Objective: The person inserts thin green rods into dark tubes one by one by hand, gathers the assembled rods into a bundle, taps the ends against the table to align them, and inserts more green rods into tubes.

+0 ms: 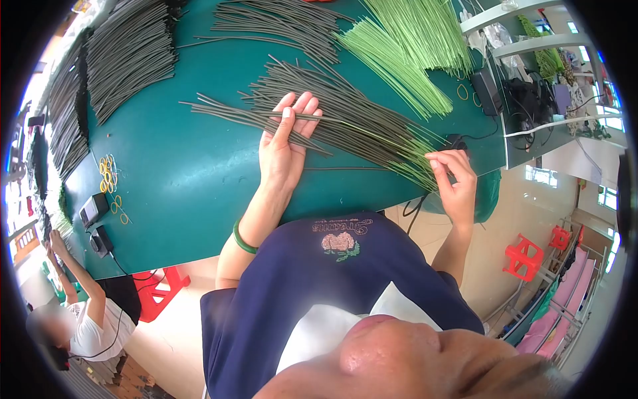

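Note:
My left hand (287, 136), palm up with the thumb pressed over its fingers, holds several thin dark stems (229, 114). One long stem (372, 130), dark at the left and light green toward the right, stretches from it to my right hand (453, 176). The thumb and fingertips of that hand pinch together at the stem's green end. Beneath and beyond both hands lies a pile of dark stems (352, 110), several with green ends showing at the right. A single dark stem (345, 168) lies apart, nearer to me.
On the green table (179, 179) lie dark bundles (129, 56) at the far left, another dark bundle (279, 26) at the back and light green stems (415, 50). Yellow rubber bands (106, 174) and a black device (93, 209) sit left. A co-worker (93, 322) is lower left.

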{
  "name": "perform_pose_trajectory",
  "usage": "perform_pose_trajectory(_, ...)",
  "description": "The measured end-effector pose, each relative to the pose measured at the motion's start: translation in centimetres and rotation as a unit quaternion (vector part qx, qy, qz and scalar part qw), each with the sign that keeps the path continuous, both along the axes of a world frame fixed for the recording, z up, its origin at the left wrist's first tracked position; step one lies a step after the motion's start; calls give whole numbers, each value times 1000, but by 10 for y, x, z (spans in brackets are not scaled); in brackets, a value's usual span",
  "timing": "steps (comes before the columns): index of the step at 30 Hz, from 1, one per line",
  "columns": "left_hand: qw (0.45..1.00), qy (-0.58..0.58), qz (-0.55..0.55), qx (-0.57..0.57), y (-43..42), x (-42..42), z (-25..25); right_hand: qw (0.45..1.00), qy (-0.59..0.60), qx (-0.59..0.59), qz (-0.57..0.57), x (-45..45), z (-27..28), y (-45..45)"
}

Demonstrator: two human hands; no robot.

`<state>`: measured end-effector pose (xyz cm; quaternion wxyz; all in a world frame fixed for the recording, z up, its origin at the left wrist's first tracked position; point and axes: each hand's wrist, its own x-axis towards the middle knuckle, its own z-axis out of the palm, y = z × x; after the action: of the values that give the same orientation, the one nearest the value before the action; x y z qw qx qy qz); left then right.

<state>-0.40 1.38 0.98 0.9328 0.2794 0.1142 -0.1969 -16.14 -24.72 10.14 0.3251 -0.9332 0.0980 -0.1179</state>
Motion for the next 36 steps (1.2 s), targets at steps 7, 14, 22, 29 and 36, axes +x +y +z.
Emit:
perform_pose_trajectory(7,1000,3,-2,1,0,0,0,1000,2,13,-4,0,-8,-1)
perform_pose_trajectory(14,1000,7,1,3,0,0,0,1000,-4,8,-9,1,-8,-1)
perform_pose_trajectory(22,1000,5,3,1,0,0,-2,999,-23,4,-24,-4,-5,-2)
perform_pose_trajectory(29,1000,1,3,1,0,0,-1,999,-31,10,-29,-3,-6,0)
perform_pose_trajectory(36,1000,2,2,1,0,0,-2,999,-28,22,-30,-2,-10,0)
